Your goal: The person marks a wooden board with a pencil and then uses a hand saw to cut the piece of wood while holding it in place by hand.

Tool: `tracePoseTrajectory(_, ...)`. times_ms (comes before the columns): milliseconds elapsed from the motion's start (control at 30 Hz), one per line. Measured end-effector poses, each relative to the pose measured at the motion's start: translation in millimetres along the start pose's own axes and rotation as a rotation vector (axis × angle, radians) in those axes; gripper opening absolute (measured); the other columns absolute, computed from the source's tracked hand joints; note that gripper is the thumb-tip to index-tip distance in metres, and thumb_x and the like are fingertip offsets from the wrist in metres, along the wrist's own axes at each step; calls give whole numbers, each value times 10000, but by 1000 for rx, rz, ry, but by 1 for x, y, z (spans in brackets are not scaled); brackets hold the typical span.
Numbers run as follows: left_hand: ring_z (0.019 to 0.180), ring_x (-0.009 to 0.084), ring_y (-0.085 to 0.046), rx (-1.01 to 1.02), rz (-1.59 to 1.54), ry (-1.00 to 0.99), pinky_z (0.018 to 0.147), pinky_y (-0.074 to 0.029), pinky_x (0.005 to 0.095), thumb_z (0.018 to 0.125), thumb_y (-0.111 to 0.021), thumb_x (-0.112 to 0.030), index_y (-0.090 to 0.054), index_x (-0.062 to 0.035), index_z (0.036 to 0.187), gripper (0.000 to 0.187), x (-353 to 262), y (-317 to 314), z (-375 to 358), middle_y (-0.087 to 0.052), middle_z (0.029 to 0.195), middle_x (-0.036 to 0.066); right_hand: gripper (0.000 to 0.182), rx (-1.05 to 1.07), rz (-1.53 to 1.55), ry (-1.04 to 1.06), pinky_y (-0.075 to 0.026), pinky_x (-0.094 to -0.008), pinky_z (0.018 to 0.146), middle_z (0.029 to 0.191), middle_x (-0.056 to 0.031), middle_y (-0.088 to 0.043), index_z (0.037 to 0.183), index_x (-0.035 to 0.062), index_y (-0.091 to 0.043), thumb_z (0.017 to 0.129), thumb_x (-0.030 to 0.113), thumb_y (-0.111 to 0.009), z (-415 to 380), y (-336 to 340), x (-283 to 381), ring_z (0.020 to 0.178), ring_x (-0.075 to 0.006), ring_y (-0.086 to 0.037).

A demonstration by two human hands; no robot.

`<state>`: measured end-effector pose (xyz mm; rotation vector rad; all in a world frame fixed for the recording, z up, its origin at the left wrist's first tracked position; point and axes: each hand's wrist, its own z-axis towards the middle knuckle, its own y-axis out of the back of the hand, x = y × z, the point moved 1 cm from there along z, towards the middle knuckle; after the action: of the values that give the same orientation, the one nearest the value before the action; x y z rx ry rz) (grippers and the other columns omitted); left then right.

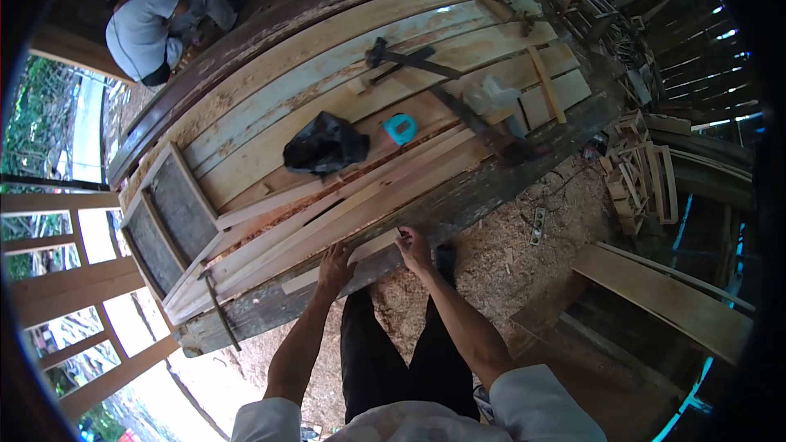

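Observation:
A narrow, pale wooden strip lies along the near edge of the workbench. My left hand grips it, with the fingers over its top and the thumb set apart toward the right. Farther right along the same strip, my right hand pinches a thin, dark, pencil-like stick, mostly hidden by the fingers. Beyond my hands, a turquoise tape measure sits on the boards beside a crumpled black plastic bag.
A hammer, a handsaw-like dark tool and a clear plastic bag lie on the bench. A wooden frame and a metal clamp are at the left. Another person crouches beyond; wood scraps are piled right.

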<state>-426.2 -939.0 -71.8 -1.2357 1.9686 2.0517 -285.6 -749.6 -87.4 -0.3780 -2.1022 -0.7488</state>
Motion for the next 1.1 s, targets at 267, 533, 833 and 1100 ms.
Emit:
tracePoseTrajectory(267, 1082, 324, -537, -55, 5, 54, 901, -457, 446, 699, -759, -115, -577, -103, 1182, 516, -132, -76, 133, -550, 1130, 124, 387, -240, -400, 340, -440, -457, 944, 1220, -201, -516, 1267, 15, -499, 895, 91, -578, 82, 201, -27, 1125, -383, -508)
tracePoseTrajectory(533, 1070, 329, -542, -37, 29, 112, 899, -469, 444, 719, -762, -134, -576, -99, 1177, 495, -174, -109, 185, -559, 1105, 127, 399, -186, -1114, 373, -385, -458, 1001, 1286, -177, -463, 1216, -40, -497, 878, 139, -615, 150, 304, -36, 1189, -361, -431)
tracePoseTrajectory(833, 1001, 319, -545, -201, 35, -47, 840, -458, 446, 713, -731, -98, -595, -106, 1162, 469, -214, -68, 143, -551, 1056, 123, 383, -174, -191, 270, -474, -422, 682, 769, -160, -613, 919, 14, -530, 858, 364, -675, 94, 272, 6, 732, -350, -618)
tracePoseTrajectory(1100, 1027, 320, -538, -265, 20, -63, 867, -423, 436, 760, -714, -157, -574, -108, 1199, 463, -245, 25, 34, -539, 1074, 119, 206, 98, 327, 69, -448, -281, 621, 751, -29, -551, 911, 41, -514, 867, 147, -685, -11, 253, 49, 653, -142, -553)
